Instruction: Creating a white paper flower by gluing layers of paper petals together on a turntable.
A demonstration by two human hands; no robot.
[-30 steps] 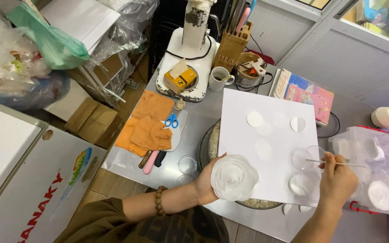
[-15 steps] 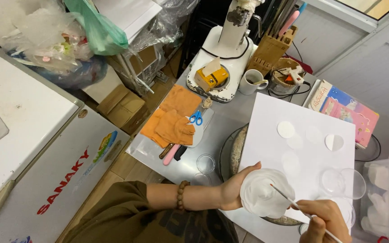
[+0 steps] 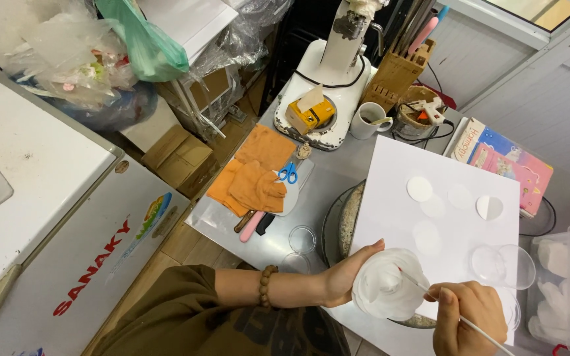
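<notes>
**Bowl lifted, stick working the white mass**

Both hands have drawn in toward the lower edge of the frame, and the stick tip now rests in the white stuff rather than out by the clear dishes.

Left hand (image 3: 348, 280) is cupped around the white bowl (image 3: 387, 290), holding it just above the board's near edge at lower centre. Right hand (image 3: 466, 316) is closed in a pen grip on a thin stick (image 3: 430, 296), wrist bent, tip touching the bowl's contents — cream or paste, I can't tell which.

On the white board (image 3: 390, 178), several white discs (image 3: 419, 189) already lie in the middle right; some look faint, perhaps thinner. Clear dishes (image 3: 503, 265) beside them appear unfilled, so I'd judge the work partly done.
</notes>
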